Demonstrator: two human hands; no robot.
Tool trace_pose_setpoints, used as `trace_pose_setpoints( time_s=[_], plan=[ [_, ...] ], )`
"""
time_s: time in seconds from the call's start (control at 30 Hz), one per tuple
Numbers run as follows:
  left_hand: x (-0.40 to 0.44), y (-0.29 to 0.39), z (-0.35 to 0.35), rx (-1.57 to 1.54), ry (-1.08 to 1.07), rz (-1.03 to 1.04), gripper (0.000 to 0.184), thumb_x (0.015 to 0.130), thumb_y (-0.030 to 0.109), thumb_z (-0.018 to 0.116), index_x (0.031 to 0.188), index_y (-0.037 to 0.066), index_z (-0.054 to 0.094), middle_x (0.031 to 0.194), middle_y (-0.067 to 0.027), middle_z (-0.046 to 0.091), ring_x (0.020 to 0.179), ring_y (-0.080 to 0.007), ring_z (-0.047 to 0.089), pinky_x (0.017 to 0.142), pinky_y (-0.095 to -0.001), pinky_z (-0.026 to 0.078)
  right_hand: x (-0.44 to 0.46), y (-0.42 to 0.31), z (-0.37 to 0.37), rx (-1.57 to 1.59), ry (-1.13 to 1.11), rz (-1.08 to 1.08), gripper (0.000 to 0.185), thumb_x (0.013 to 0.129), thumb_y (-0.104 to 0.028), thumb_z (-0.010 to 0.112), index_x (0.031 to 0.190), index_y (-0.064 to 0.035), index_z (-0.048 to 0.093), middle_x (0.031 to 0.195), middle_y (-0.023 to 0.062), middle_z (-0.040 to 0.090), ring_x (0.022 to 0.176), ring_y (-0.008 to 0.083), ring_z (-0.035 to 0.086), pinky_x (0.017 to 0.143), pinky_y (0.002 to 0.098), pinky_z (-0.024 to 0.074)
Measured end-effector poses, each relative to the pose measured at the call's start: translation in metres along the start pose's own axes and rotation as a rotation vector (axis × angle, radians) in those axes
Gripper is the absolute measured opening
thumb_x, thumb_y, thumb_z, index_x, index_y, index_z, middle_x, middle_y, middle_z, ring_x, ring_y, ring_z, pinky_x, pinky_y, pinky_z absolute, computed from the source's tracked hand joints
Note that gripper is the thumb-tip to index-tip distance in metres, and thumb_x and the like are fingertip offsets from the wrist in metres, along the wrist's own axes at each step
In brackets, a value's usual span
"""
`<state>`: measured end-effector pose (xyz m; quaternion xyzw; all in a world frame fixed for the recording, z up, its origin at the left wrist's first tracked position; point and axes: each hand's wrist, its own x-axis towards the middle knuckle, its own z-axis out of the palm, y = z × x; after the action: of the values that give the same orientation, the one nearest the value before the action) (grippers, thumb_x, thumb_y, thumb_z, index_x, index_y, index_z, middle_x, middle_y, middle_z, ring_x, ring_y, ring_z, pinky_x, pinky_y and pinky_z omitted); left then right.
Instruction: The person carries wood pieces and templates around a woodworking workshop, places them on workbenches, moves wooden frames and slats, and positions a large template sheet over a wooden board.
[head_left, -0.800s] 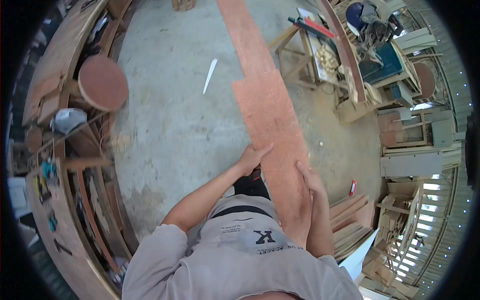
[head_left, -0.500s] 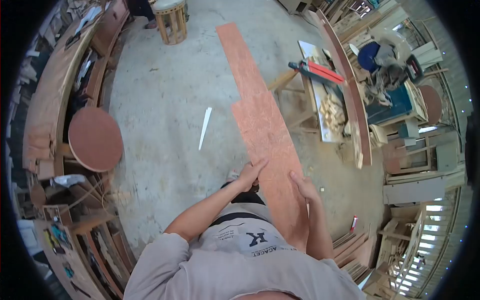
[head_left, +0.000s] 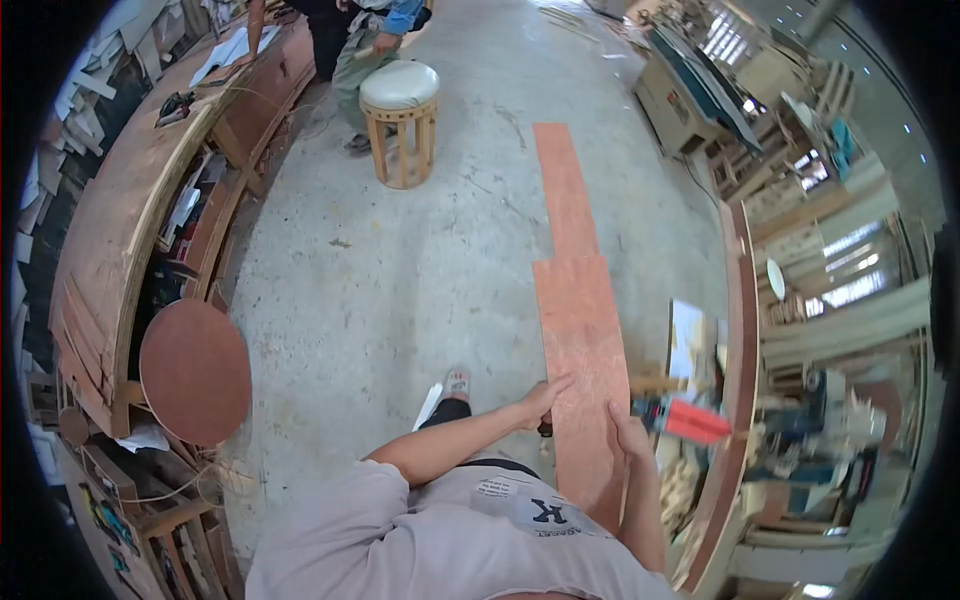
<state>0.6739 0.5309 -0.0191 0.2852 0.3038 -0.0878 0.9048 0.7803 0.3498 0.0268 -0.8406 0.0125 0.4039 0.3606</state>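
Note:
A long reddish plywood board point(head_left: 583, 330) stretches away from my body, its far part narrower than its near part. My left hand point(head_left: 546, 400) is closed around the board's left edge, thumb on the upper face. Something small and dark shows just under that hand; I cannot make out what it is. On the opposite edge, my right hand point(head_left: 631, 436) grips with its thumb on top and the other fingers hidden underneath. The near end of the board lies close to my shirt. A white tapered strip point(head_left: 429, 406) is on the floor left of my foot.
A wooden stool with a white seat point(head_left: 400, 84) stands ahead, near people beside the long workbench point(head_left: 150, 190). A round brown panel point(head_left: 195, 372) leans at the left. On the right are a red tool point(head_left: 697, 422), a long upright board point(head_left: 741, 330) and a machine table point(head_left: 690, 85).
I have moved forward with the board in both hands. It now points more straight ahead. The stool and the people appear nearer, while the red tool and white strip have slid down the view.

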Motion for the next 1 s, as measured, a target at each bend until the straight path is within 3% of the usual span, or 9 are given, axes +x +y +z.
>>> trace_pose_setpoints(
  time_s=[0.1,0.17,0.33,0.47,0.57,0.73,0.8,0.87,1.0],
  plan=[
    [0.086,0.122,-0.008,-0.035,-0.021,0.017,0.038,0.082,0.049,0.052,0.083,0.012,0.056,0.052,0.0033,0.047,0.037,-0.0076,0.036,0.035,-0.0233,0.019,0.061,-0.103,-0.022,0.24,-0.227,-0.068,0.05,0.083,-0.045,0.056,0.102,0.0019,0.061,0.086,0.003,0.061,0.077,0.0119,0.055,0.065,0.026,0.045],
    [0.131,0.208,-0.011,-0.039,0.001,0.038,0.039,0.081,0.049,0.052,0.085,0.01,0.056,0.052,0.0028,0.047,0.037,-0.0078,0.036,0.035,-0.0234,0.02,0.113,-0.123,-0.034,0.225,-0.27,0.007,0.044,0.083,-0.046,0.055,0.092,-0.0041,0.065,0.078,-0.0024,0.057,0.07,0.0088,0.049,0.06,0.0221,0.0389],
    [0.226,0.332,-0.025,0.126,0.041,0.067,0.045,0.08,0.05,0.053,0.094,0.007,0.057,0.054,0.0022,0.046,0.037,-0.0085,0.036,0.035,-0.0236,0.022,0.175,-0.24,-0.024,-0.014,-0.1,0.031,0.038,0.085,-0.041,0.054,0.078,-0.0051,0.06,0.072,-0.003,0.052,0.065,0.0078,0.046,0.056,0.0218,0.0363],
    [0.344,0.474,-0.033,0.099,0.101,0.105,0.044,0.08,0.051,0.054,0.09,0.008,0.056,0.052,0.0024,0.041,0.036,-0.0085,0.032,0.035,-0.0238,0.021,0.309,-0.368,-0.029,-0.047,-0.025,-0.12,0.038,0.087,-0.039,0.053,0.067,-0.0059,0.051,0.066,-0.0039,0.046,0.061,0.0067,0.041,0.052,0.0242,0.035],
    [0.418,0.595,-0.049,0.09,0.12,0.16,0.045,0.079,0.051,0.054,0.089,0.006,0.055,0.05,0.0026,0.038,0.035,-0.0089,0.031,0.034,-0.0241,0.021,0.402,-0.496,-0.04,-0.015,-0.068,-0.117,0.036,0.087,-0.036,0.053,0.067,-0.0053,0.051,0.064,-0.0044,0.044,0.06,0.0064,0.039,0.051,0.0251,0.0346],
    [0.449,0.73,-0.062,0.045,0.26,0.218,0.046,0.079,0.05,0.055,0.087,0.005,0.055,0.049,0.0027,0.037,0.035,-0.0096,0.03,0.034,-0.0251,0.022,0.485,-0.623,-0.03,-0.094,-0.09,-0.277,0.036,0.087,-0.036,0.053,0.07,-0.004,0.053,0.064,-0.0038,0.045,0.061,0.0068,0.04,0.052,0.0258,0.0358],
    [0.479,0.794,-0.08,0.046,0.288,0.255,0.043,0.079,0.049,0.055,0.079,0.007,0.051,0.05,0.0024,0.038,0.035,-0.0092,0.029,0.034,-0.0258,0.022,0.539,-0.682,-0.015,-0.156,-0.076,-0.304,0.037,0.086,-0.036,0.053,0.072,-0.0027,0.054,0.064,-0.0029,0.046,0.061,0.0072,0.041,0.053,0.0264,0.0367],
    [0.516,0.875,-0.102,0.0,0.312,0.299,0.043,0.079,0.05,0.055,0.076,0.008,0.051,0.05,0.0025,0.037,0.035,-0.0091,0.029,0.034,-0.0262,0.022,0.612,-0.757,0.011,-0.253,0.04,-0.44,0.041,0.086,-0.038,0.053,0.072,0.0009,0.054,0.063,-0.0009,0.047,0.062,0.0091,0.043,0.053,0.028,0.0387],
    [0.579,0.996,-0.144,-0.101,0.322,0.265,0.044,0.079,0.051,0.056,0.069,0.009,0.049,0.048,0.0033,0.035,0.034,-0.0089,0.029,0.033,-0.0268,0.021,0.696,-0.894,0.034,-0.343,0.022,-0.379,0.045,0.086,-0.039,0.053,0.072,0.0035,0.053,0.062,0.0016,0.049,0.061,0.0114,0.044,0.054,0.0297,0.0401]
  ],
)
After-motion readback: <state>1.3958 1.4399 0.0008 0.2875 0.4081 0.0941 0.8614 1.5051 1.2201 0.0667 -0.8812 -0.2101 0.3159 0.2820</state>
